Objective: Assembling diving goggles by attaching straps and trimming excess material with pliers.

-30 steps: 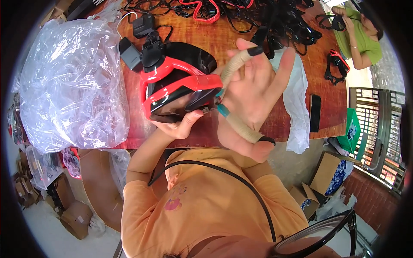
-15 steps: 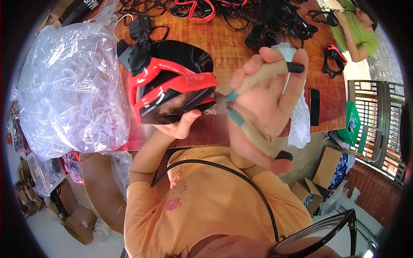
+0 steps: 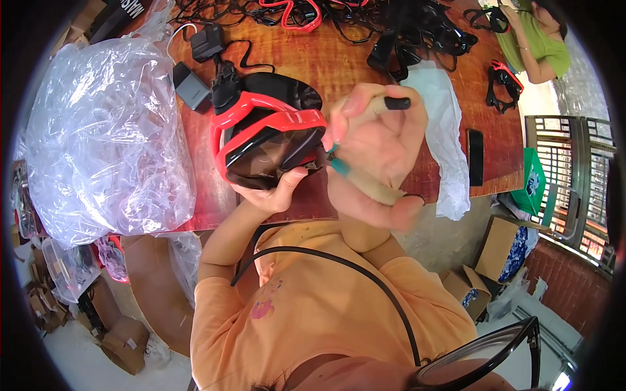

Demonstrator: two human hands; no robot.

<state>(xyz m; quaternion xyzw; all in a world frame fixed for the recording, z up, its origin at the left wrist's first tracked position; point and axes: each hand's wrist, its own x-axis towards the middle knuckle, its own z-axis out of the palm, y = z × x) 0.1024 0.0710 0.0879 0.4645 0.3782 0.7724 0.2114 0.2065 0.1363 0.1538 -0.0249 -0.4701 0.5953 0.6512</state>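
Observation:
My left hand (image 3: 279, 194) is closed around the lower side of a pair of red and black goggles (image 3: 268, 121), its thumb along the near rim. A black mount stands on their far left corner. In my right hand (image 3: 398, 140) is a pair of pliers, with tan-wrapped handles (image 3: 373, 188), teal sections near the joint and black ends. The fingers curl over one handle while the other rests against the base of the palm. Their jaws meet the right edge of the goggles, where the tip is mostly hidden.
A big clear plastic bag (image 3: 107, 137) fills the table's left. Beyond the goggles lies a small grey box (image 3: 192, 87). Black straps (image 3: 424, 36) heap at the back. To the right are white paper (image 3: 443, 143), a black phone (image 3: 476, 158), other goggles (image 3: 503, 88) and a co-worker in green (image 3: 544, 49).
My right hand has moved left, bringing the pliers' jaws against the goggles' edge, and the handles have come closer together. The goggles have shifted and turned slightly to the right.

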